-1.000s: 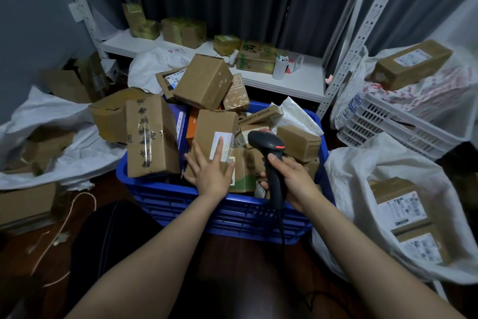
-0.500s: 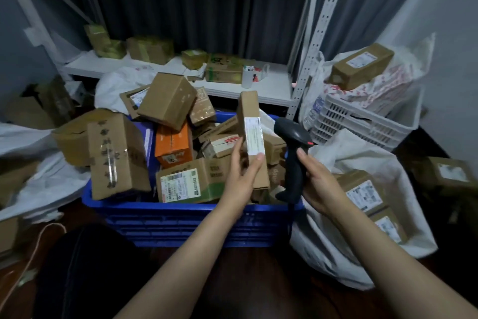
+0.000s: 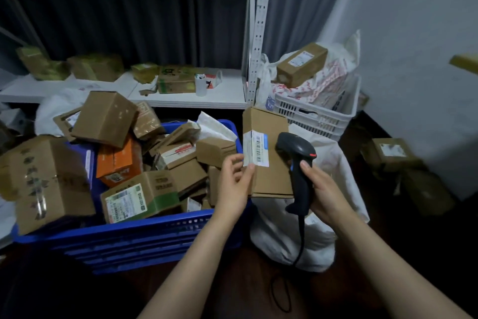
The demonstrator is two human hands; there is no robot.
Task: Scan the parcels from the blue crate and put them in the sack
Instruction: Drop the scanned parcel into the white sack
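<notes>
My left hand (image 3: 236, 181) grips a flat brown parcel (image 3: 269, 135) by its lower left edge and holds it upright above the gap between crate and sack. Its white barcode label (image 3: 256, 147) faces me. My right hand (image 3: 322, 193) grips the handle of a black barcode scanner (image 3: 297, 153), whose head sits just right of the label. The blue crate (image 3: 144, 230) at the left is piled with several cardboard parcels. The white sack (image 3: 287, 225) lies open below the held parcel and scanner.
A white metal shelf (image 3: 181, 96) with boxes stands behind the crate. A white plastic basket (image 3: 315, 114) holding bags and a brown box (image 3: 301, 64) is at the back right. More boxes (image 3: 393, 153) sit on the dark floor by the right wall.
My left hand has lifted the flat parcel out of the crate and carried it right, over the sack, turning its label toward me. The scanner has moved right alongside it.
</notes>
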